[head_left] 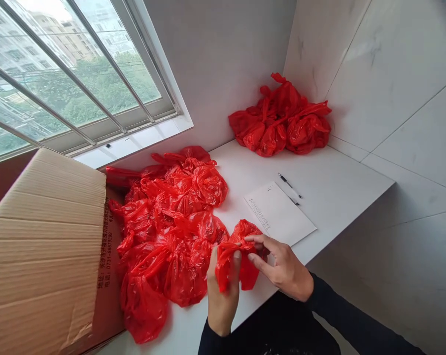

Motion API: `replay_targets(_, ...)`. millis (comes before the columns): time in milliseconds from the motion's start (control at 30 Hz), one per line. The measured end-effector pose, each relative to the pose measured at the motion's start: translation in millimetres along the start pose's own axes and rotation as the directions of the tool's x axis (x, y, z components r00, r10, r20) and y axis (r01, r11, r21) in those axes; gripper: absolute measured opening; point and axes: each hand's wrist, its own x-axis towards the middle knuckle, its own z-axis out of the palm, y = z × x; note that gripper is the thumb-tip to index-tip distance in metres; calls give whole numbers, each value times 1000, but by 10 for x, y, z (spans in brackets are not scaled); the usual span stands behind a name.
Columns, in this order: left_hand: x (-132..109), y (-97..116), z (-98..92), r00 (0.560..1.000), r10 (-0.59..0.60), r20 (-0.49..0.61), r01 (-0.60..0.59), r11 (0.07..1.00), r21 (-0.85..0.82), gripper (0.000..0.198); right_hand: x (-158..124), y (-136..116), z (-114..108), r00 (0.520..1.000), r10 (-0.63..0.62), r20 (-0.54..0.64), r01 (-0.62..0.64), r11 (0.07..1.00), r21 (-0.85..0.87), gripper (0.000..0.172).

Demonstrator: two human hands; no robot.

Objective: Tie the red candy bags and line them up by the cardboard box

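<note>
Between my hands, over the near edge of the white table, is a red plastic bag (247,230). My left hand (223,286) is closed on its gathered part, thumb pressed against the film. On the bag's right side, my right hand (282,264) pinches the plastic between thumb and fingers. What the bag contains cannot be made out. Just left of my left hand lies a heap of tied red plastic bags (186,246), several of them, rounded and crinkled, with knotted tops.
An open cardboard box (45,246) stands at the left, beside the heap. Several more tied red bags (278,123) sit in the far corner. A sheet of paper (282,212) and a black pen (287,182) lie on the white table (341,182). A barred window (78,74) is behind.
</note>
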Motion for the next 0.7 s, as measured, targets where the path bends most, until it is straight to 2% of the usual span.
replay_targets(100, 33, -79, -29, 1000, -24, -12, 23, 999, -23, 22, 7, -27, 16, 1000, 18, 2, -18, 999, 29, 28)
replay_targets(200, 50, -142, -66, 999, -24, 29, 26, 999, -47, 21, 35, -53, 27, 1000, 25, 7, -25, 999, 44, 16)
replay_targets(300, 58, -156, -97, 997, -23, 75, 28, 998, -57, 21, 64, -67, 33, 999, 51, 11, -52, 998, 45, 16)
replay_targets(433, 56, -94, -136, 993, -20, 116, 27, 998, -52, 20, 113, -66, 23, 999, -50, 16, 52, 993, -103, 23)
replay_targets(533, 41, -36, -162, 992, -10, 126, 15, 999, -46, 20, 166, -55, -4, 984, -129, 124, 150, 974, -171, 34)
replay_targets(633, 12, -23, -173, 994, -21, 104, 23, 999, -27, 18, 210, -13, -18, 958, -144, 247, 184, 972, -149, 21)
replay_targets(700, -16, -43, -173, 996, -47, 70, 48, 999, -6, 18, 226, 38, -10, 946, -150, 286, 202, 967, -158, 13)
